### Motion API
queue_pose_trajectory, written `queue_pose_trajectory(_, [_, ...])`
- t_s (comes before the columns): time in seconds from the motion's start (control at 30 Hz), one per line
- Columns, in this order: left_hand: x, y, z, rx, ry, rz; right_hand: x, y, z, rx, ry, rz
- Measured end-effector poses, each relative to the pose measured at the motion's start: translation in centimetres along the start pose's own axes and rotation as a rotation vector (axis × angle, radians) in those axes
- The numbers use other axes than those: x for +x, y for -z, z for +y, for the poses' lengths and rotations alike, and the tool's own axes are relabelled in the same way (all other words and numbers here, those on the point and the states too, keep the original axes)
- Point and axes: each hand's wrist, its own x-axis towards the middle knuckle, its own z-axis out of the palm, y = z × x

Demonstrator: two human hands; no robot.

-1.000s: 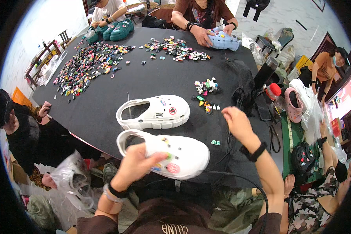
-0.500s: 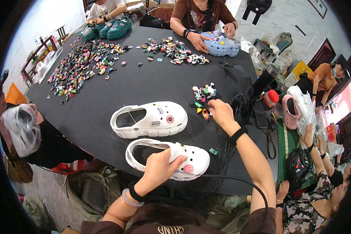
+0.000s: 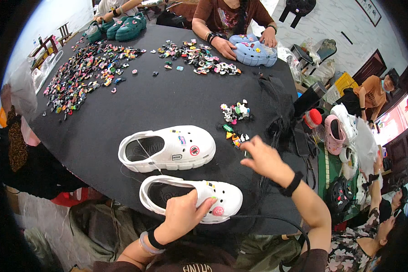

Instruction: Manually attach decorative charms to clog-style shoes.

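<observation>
A white, moulded foam clog with round vent holes, a smooth domed toe and a thick sole rests at the near edge of the matte black bench. The left hand is clamped on its side, thumb pressed on the upper beside a raised, round pink charm. Just beyond stands a matching white clog with a ridged sole, a thin clear filament looping over its heel opening. The right hand hovers near a loose cluster of small, glossy, multicoloured charms, fingers curled; whether they pinch the tiny dark-green piece by the thumb, I cannot tell.
</observation>
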Motion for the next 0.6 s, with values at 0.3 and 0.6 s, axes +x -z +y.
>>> queue_pose_trajectory(0.3, [0.2, -0.4, 0.4, 0.053, -0.052, 0.005, 12.2, -2.1, 5.7, -0.181, 0.101, 0.228])
queue_pose_trajectory(0.6, [0.1, -0.3, -0.4, 0.065, -0.094, 0.009, 8.4, -0.6, 5.0, 0.046, -0.036, 0.231])
